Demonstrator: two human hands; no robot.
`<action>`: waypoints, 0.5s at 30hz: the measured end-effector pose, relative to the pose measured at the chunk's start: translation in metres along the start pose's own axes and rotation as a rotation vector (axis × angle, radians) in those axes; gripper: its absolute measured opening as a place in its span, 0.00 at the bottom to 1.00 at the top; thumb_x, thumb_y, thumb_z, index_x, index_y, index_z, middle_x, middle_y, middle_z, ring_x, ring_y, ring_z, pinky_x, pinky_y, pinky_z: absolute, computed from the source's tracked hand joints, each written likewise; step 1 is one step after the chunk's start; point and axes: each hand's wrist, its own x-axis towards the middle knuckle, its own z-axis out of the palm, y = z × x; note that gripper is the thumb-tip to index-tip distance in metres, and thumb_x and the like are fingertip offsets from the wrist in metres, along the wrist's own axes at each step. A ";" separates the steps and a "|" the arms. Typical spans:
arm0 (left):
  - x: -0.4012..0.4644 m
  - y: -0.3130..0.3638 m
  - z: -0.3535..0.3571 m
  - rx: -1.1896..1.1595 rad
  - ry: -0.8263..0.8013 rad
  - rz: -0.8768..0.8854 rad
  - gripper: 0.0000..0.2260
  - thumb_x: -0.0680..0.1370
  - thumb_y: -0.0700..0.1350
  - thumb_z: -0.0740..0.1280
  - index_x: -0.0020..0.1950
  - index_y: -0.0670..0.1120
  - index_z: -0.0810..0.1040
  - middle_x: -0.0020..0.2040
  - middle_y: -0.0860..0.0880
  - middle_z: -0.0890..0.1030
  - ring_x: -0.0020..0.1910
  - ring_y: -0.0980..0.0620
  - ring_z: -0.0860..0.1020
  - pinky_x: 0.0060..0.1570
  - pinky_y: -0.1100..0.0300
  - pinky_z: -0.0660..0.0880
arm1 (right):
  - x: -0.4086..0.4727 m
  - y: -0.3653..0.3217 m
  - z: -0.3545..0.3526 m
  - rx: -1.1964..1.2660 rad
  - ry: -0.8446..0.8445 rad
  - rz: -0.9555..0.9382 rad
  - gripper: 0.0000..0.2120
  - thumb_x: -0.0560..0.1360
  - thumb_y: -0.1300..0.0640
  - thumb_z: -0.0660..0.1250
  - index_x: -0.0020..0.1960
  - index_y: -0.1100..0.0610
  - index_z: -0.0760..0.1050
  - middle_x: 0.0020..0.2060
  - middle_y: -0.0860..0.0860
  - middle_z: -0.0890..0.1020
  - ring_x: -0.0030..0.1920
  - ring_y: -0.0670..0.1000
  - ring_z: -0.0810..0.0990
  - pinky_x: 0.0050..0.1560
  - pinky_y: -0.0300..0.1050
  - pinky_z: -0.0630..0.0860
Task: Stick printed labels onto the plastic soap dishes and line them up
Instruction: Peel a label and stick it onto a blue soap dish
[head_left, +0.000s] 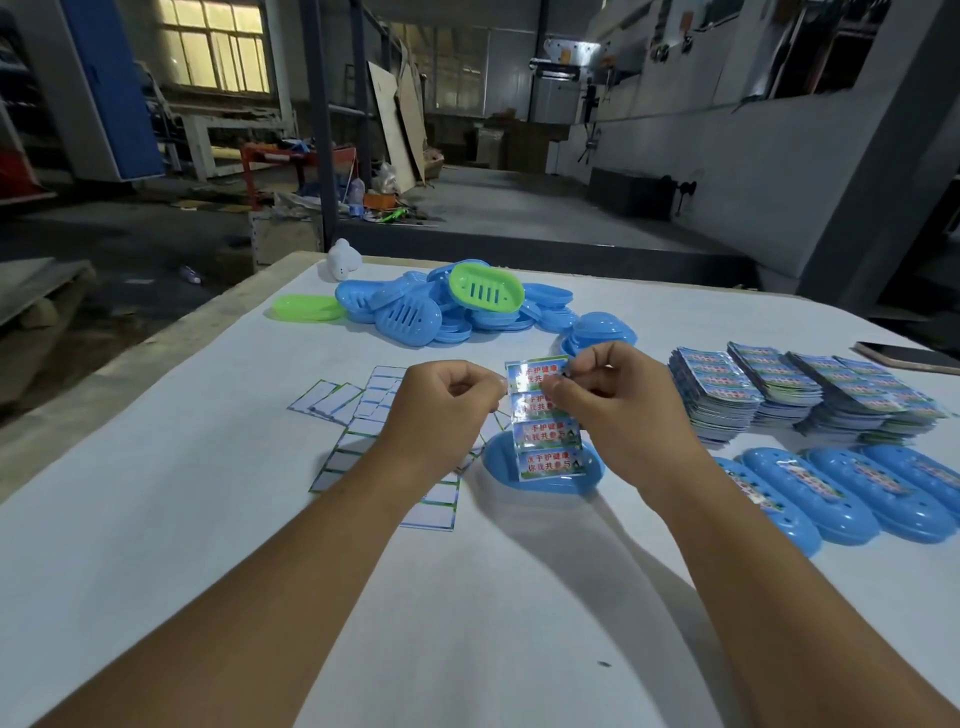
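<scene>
Both hands are raised over the white bench (156, 519): the left hand (441, 410) pinches the label strip's (543, 421) left edge, the right hand (618, 400) pinches its top label. Under the strip (4 labels showing) lies a blue soap dish (540, 480). Right, labelled dishes (841, 493) sit in a row; farther off, a pile of unlabelled dishes (441, 306).

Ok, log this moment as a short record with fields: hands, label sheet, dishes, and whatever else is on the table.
left hand: pinches the label sheet's left edge
right hand: pinches the sheet's top label
label sheet: held upright over a blue dish
labelled dishes: lined up on the right
unlabelled dishes: heaped at the back, blue and green
label stacks: right side
used backing sheets: left side
phone: far right
</scene>
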 end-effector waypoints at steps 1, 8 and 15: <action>0.000 0.000 -0.001 0.004 -0.002 0.004 0.11 0.76 0.43 0.71 0.33 0.49 0.82 0.29 0.56 0.81 0.24 0.63 0.73 0.27 0.72 0.69 | 0.000 0.000 0.000 -0.006 -0.005 0.003 0.09 0.74 0.58 0.76 0.44 0.55 0.74 0.34 0.48 0.85 0.35 0.43 0.85 0.32 0.34 0.77; -0.001 -0.001 0.000 0.005 -0.050 0.032 0.08 0.76 0.43 0.71 0.36 0.49 0.83 0.31 0.55 0.82 0.29 0.63 0.76 0.31 0.72 0.73 | -0.002 0.003 -0.001 -0.213 0.022 -0.034 0.07 0.73 0.53 0.76 0.41 0.51 0.79 0.37 0.48 0.85 0.36 0.45 0.83 0.36 0.42 0.79; -0.004 -0.004 0.005 0.093 -0.100 0.131 0.08 0.77 0.44 0.71 0.38 0.51 0.83 0.37 0.49 0.83 0.32 0.62 0.75 0.32 0.71 0.71 | -0.008 -0.002 0.003 -0.315 -0.072 -0.098 0.06 0.74 0.47 0.74 0.38 0.45 0.85 0.34 0.45 0.85 0.36 0.46 0.83 0.39 0.46 0.80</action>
